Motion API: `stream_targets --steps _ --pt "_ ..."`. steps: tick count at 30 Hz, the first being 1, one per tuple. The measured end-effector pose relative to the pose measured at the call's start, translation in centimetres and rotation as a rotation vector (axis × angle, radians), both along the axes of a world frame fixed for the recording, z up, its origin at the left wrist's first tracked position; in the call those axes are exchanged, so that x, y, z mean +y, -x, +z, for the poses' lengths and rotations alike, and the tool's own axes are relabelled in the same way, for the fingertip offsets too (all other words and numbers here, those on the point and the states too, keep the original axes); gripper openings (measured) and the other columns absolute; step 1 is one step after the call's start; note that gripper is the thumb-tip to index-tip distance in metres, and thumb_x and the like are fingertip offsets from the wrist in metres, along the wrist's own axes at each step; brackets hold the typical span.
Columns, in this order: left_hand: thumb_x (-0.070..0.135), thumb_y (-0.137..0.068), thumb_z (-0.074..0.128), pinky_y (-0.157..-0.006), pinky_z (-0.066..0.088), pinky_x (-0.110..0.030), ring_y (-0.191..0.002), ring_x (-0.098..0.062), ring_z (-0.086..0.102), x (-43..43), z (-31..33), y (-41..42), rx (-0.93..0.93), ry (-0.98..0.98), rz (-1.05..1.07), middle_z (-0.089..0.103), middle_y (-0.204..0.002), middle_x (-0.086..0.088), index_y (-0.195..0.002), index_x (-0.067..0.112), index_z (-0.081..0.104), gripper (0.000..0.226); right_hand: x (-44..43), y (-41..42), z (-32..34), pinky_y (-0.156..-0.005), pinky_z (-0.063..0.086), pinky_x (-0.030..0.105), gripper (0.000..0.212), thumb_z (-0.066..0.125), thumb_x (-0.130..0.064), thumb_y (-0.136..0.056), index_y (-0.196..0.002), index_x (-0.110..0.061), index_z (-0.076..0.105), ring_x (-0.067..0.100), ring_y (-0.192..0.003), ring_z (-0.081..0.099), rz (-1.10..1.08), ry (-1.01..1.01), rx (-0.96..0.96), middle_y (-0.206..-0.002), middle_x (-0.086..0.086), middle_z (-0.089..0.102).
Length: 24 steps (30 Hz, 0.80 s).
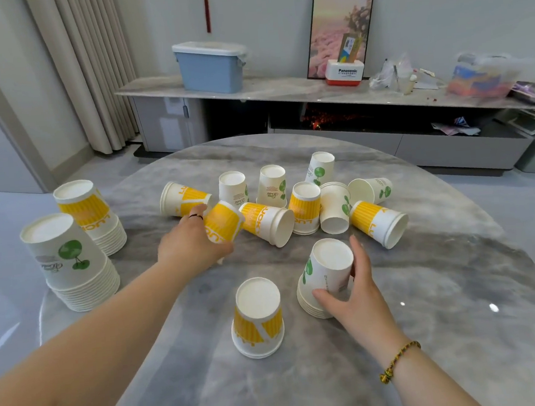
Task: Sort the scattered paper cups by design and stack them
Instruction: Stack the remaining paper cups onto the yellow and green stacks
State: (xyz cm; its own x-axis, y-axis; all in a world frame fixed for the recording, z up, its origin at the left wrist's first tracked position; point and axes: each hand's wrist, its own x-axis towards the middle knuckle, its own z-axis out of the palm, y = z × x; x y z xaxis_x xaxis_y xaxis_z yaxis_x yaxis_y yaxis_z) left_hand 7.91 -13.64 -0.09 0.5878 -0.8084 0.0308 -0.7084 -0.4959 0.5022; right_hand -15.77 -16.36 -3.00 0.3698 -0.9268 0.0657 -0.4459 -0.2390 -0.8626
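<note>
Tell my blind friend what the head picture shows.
A person sorts paper cups on a grey table: left hand grips a yellow cup, right hand holds a green-leaf stack. Loose cups lie beyond; two tall stacks stand left.

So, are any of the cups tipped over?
Yes. On the grey marble table, three yellow-striped paper cups and one green-tree paper cup lie on their sides. Nothing looks crushed or spilled.
</note>
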Motion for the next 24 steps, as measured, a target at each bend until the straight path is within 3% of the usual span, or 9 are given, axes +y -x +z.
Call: stream_targets --steps 2,4,6,8,11,16,21,24 --pt "0.025 -0.074 0.069 -0.081 0.041 -0.029 -0.101 -0.026 0.055 1.8 1.3 1.1 0.345 0.294 -0.015 0.054 -0.116 -0.006 -0.134 0.017 0.028 0.073 0.2 0.2 0.2 -0.096 0.025 0.017 0.093 0.071 -0.012 -0.073 -0.141 -0.024 0.009 0.004 -0.12 0.033 0.01 -0.002 0.009 -0.144 -0.001 0.033" --pt "0.026 -0.07 0.072 -0.067 0.044 -0.016 -0.082 -0.008 0.056 4.1 2.2 2.7 0.599 0.506 -0.099 0.056 -0.095 0.008 -0.125 0.024 0.034 0.068 0.3 0.3 0.2 -0.098 0.027 0.019 0.089 0.07 -0.013 -0.074 -0.141 -0.022 0.011 0.011 -0.128 0.035 0.013 -0.008 0.015 -0.144 0.0 0.034" --pt "0.037 -0.051 0.071 -0.061 0.046 -0.008 -0.074 0.004 0.059 6.2 2.3 4.4 0.751 0.598 -0.209 0.055 -0.091 0.016 -0.114 0.033 0.034 0.073 0.5 0.4 0.0 -0.099 0.029 0.021 0.086 0.07 -0.012 -0.074 -0.139 -0.021 0.015 0.014 -0.127 0.037 0.021 -0.009 0.011 -0.141 0.0 0.037" --pt "0.033 -0.045 0.07 -0.059 0.048 -0.005 -0.07 0.012 0.061 7.3 1.3 5.6 0.833 0.6 -0.276 0.057 -0.092 0.014 -0.108 0.035 0.035 0.072 0.9 0.4 0.0 -0.096 0.031 0.022 0.081 0.07 -0.01 -0.073 -0.136 -0.023 0.021 0.013 -0.121 0.04 0.026 -0.008 -0.002 -0.131 -0.004 0.042" --pt "0.035 -0.042 0.072 -0.062 0.048 -0.004 -0.073 0.015 0.06 7.7 -0.6 6.8 0.859 0.518 -0.301 0.059 -0.094 0.013 -0.105 0.036 0.04 0.071 1.8 0.7 0.1 -0.091 0.032 0.022 0.077 0.068 -0.008 -0.075 -0.135 -0.023 0.022 0.012 -0.116 0.04 0.04 -0.02 -0.006 -0.122 -0.01 0.039" --pt "0.023 -0.049 0.069 -0.066 0.037 0.006 -0.083 0.012 0.054 7.9 -3.0 7.5 0.698 0.373 -0.325 0.051 -0.095 0.02 -0.09 0.038 0.039 0.053 2.2 1.1 0.0 -0.091 0.032 0.022 0.076 0.066 -0.009 -0.076 -0.136 -0.023 0.022 0.009 -0.114 0.039 0.033 -0.043 0.003 -0.121 -0.01 0.039" --pt "0.025 -0.048 0.07 -0.066 0.036 0.007 -0.093 -0.007 0.052 7.8 -4.8 7.4 0.621 0.257 -0.303 0.048 -0.095 0.025 -0.107 0.031 0.034 0.069 2.1 0.9 -0.1 -0.09 0.032 0.019 0.069 0.065 -0.011 -0.078 -0.134 -0.02 0.027 0.006 -0.111 0.04 0.025 -0.066 0.038 -0.118 -0.011 0.04" --pt "0.02 -0.056 0.079 -0.064 0.034 0.007 -0.094 -0.011 0.05 7.8 -5.3 7.4 0.551 0.209 -0.301 0.047 -0.091 0.022 -0.109 0.028 0.032 0.072 2.1 0.7 -0.5 -0.089 0.033 0.019 0.065 0.064 -0.013 -0.079 -0.133 -0.021 0.029 0.008 -0.112 0.044 0.028 -0.07 0.074 -0.115 -0.011 0.042"
